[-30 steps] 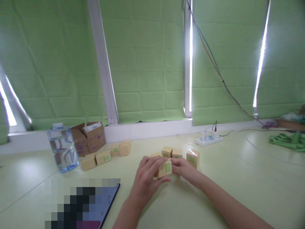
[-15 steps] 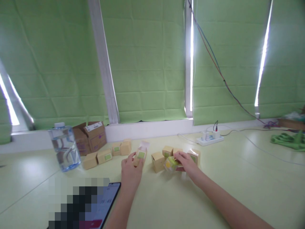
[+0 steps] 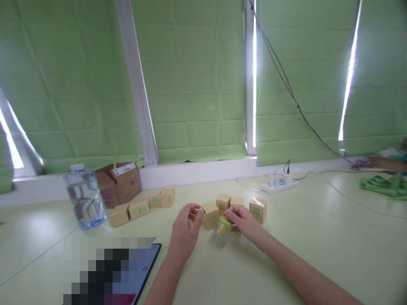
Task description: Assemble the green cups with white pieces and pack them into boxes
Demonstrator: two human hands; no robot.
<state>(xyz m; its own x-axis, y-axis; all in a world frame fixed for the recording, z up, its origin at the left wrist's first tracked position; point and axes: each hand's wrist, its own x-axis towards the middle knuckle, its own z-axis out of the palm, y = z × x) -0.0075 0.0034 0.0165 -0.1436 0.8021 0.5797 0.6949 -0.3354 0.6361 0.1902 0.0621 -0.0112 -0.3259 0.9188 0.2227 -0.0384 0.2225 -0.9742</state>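
Observation:
My right hand (image 3: 241, 218) pinches the top of a small green-topped item (image 3: 224, 225) in clear plastic, with orange-yellow in its lower part. Its exact kind is unclear. Facing it, my left hand (image 3: 187, 228) curls around a small tan carton (image 3: 191, 217), mostly hidden by the fingers. Between the hands stands another tan carton (image 3: 211, 215). Behind my right hand are two more cartons, one with a green label (image 3: 223, 201) and one partly covered (image 3: 237, 202). A green-labelled carton (image 3: 258, 210) stands to the right. Something reddish-brown (image 3: 235, 228) shows beneath my right hand.
Several small cartons (image 3: 139, 209) line the left side, near a large water bottle (image 3: 85, 199) and an open brown box (image 3: 127, 184). A phone (image 3: 144, 267), partly pixelated, lies in front. Farther right are a power strip (image 3: 280, 185) and green cloth (image 3: 384, 186).
My left hand has moved right and turned, so its carton's green label and raised flap no longer show. The green-topped item now hangs more upright from my right hand.

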